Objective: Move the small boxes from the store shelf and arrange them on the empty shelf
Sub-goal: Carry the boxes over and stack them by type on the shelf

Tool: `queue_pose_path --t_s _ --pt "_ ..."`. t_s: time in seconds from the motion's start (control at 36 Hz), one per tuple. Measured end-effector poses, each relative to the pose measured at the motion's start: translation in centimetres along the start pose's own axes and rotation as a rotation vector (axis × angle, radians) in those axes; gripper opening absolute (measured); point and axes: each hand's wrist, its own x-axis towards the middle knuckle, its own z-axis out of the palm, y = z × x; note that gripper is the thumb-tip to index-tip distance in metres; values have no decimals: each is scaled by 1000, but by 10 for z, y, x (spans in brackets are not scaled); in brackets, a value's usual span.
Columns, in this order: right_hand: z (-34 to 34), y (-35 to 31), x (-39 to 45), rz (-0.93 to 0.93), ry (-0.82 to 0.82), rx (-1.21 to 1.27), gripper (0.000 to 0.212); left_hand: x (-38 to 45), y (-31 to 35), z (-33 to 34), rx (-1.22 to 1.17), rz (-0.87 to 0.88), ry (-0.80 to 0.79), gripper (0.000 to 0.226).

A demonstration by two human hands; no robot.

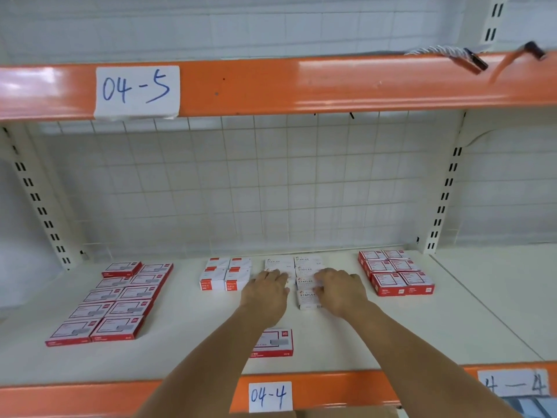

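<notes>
We see both hands lying flat on white staple boxes (306, 279) at mid-shelf (422, 327). The left hand (266, 289) has fingers straight and together; the right hand (340, 289) has fingers slightly spread over the box column, nothing pinched. A red box (275, 342) lies below the left wrist.

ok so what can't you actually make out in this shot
- Head view: the left hand and right hand cover several white staple boxes, so their count and any grip are unclear.
- The lone red box is partly behind the left forearm.
- The right shelf label is blurred.
</notes>
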Motion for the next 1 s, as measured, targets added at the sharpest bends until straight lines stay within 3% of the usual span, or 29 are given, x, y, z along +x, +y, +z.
queue_pose_path --t_s 0.14,0.25,0.39,0.5,0.72,1.0 --pt "-7 -10 -9 -69 127 28 41 -10 -4 -8 -3 -34 53 44" --pt "-7 -23 -23 -175 130 135 35 -25 -7 -15 -22 -92 61 42" --pt "-11 -42 -48 -260 0 260 46 -47 -12 -20 -8 -149 68 39" --pt "-13 -57 -65 -374 -163 180 63 -70 -16 -22 3 -212 75 38" --pt "-16 -81 -73 -434 -174 134 38 -110 -44 -23 5 -296 94 37" --pt "-16 -135 -72 -392 -65 232 39 -145 -95 -29 1 -336 127 36"
